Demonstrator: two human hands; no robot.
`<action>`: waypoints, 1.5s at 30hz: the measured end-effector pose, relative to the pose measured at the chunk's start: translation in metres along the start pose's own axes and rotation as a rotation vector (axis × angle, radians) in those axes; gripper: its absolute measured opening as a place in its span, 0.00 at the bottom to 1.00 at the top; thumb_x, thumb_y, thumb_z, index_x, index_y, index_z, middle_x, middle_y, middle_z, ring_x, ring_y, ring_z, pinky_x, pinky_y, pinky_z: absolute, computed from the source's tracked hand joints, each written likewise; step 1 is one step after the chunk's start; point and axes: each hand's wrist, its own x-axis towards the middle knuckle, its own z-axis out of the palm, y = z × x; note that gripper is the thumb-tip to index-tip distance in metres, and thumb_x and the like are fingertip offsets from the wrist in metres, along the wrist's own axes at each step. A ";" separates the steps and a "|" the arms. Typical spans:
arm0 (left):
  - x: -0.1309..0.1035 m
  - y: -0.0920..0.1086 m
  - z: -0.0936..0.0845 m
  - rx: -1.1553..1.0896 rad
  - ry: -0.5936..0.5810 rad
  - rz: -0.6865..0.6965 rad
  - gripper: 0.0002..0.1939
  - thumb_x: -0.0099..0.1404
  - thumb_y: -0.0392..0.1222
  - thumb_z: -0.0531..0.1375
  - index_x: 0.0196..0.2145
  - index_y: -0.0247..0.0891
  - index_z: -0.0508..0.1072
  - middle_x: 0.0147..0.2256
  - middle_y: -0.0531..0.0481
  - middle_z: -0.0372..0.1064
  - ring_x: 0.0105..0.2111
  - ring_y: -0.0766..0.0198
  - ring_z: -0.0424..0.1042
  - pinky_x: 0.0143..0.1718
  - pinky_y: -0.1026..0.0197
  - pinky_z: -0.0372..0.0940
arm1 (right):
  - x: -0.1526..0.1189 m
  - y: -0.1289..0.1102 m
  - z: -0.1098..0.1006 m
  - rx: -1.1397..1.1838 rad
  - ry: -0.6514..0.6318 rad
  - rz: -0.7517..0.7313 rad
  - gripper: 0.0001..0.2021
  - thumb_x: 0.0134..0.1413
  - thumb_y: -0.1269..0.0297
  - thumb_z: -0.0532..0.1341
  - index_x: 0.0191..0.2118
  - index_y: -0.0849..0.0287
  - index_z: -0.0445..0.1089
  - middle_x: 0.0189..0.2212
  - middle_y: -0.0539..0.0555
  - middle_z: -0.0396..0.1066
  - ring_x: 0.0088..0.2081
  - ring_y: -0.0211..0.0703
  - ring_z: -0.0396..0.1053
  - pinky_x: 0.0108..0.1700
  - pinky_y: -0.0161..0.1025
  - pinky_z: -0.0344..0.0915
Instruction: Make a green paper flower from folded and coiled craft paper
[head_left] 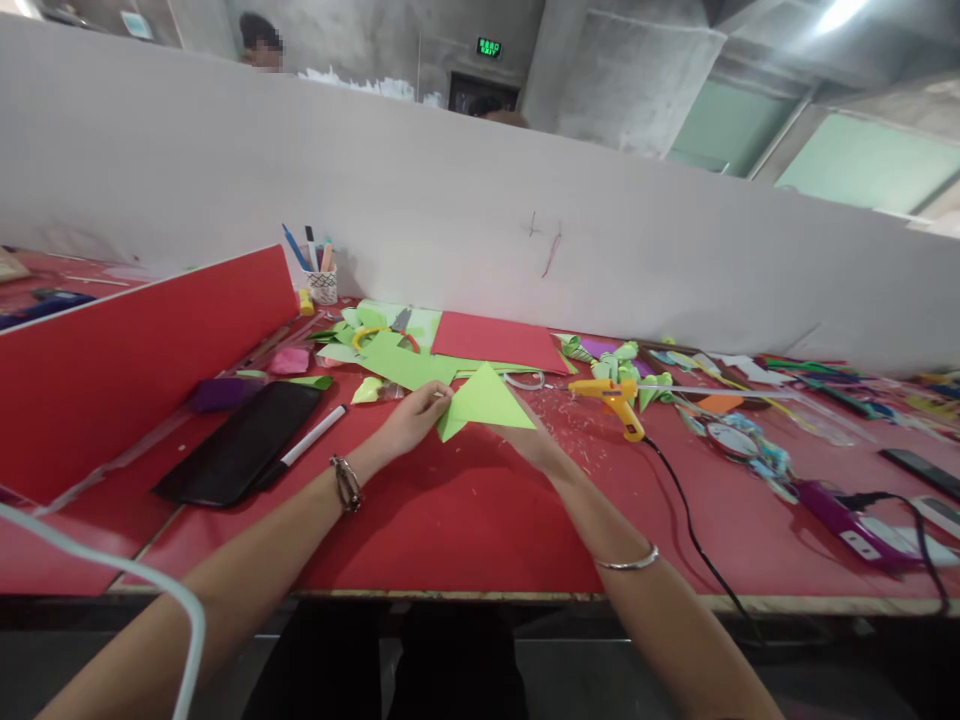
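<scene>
Centrally, a folded green paper (487,398) is up between the hands, above the near part of the red bench (480,545). The left hand (421,415) pinches its left edge between thumb and fingers; the right hand (531,440) is behind its right corner, fingers hidden, so I cannot tell how they are closed. Just beyond lie green sheets (397,362) and a red card (499,342). To the right rests a yellow glue gun (616,400), its black cord (679,495) running to the bench edge. Leftward, a marker (315,438) lies beside a black pouch (241,440). Farther back, a pen cup (322,288) stands near the white partition (435,200).
</scene>
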 end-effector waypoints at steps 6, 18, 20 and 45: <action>-0.006 0.006 0.018 -0.118 -0.075 -0.023 0.08 0.62 0.42 0.46 0.38 0.37 0.59 0.21 0.58 0.56 0.19 0.70 0.57 0.21 0.68 0.56 | -0.003 -0.007 0.007 0.059 0.094 -0.038 0.12 0.47 0.57 0.56 0.37 0.57 0.61 0.32 0.53 0.65 0.33 0.41 0.64 0.38 0.39 0.62; -0.008 0.011 0.028 -0.190 -0.008 -0.071 0.09 0.60 0.37 0.48 0.39 0.35 0.60 0.28 0.51 0.66 0.25 0.68 0.65 0.26 0.65 0.62 | 0.001 0.007 0.005 -0.215 0.183 -0.094 0.05 0.46 0.64 0.52 0.27 0.59 0.62 0.25 0.51 0.66 0.28 0.38 0.63 0.30 0.35 0.61; -0.010 0.014 0.028 -0.186 -0.019 -0.070 0.13 0.59 0.39 0.51 0.43 0.36 0.61 0.38 0.46 0.67 0.34 0.65 0.68 0.34 0.62 0.63 | 0.000 0.007 0.003 -0.326 0.249 -0.080 0.06 0.45 0.65 0.52 0.21 0.59 0.59 0.18 0.49 0.61 0.22 0.36 0.59 0.25 0.33 0.56; -0.005 0.008 0.011 0.321 0.506 0.050 0.33 0.52 0.38 0.59 0.55 0.37 0.51 0.52 0.41 0.54 0.49 0.56 0.58 0.49 0.54 0.54 | -0.001 0.006 0.000 -0.028 0.202 0.073 0.13 0.50 0.54 0.51 0.25 0.59 0.60 0.20 0.49 0.58 0.23 0.36 0.56 0.25 0.33 0.55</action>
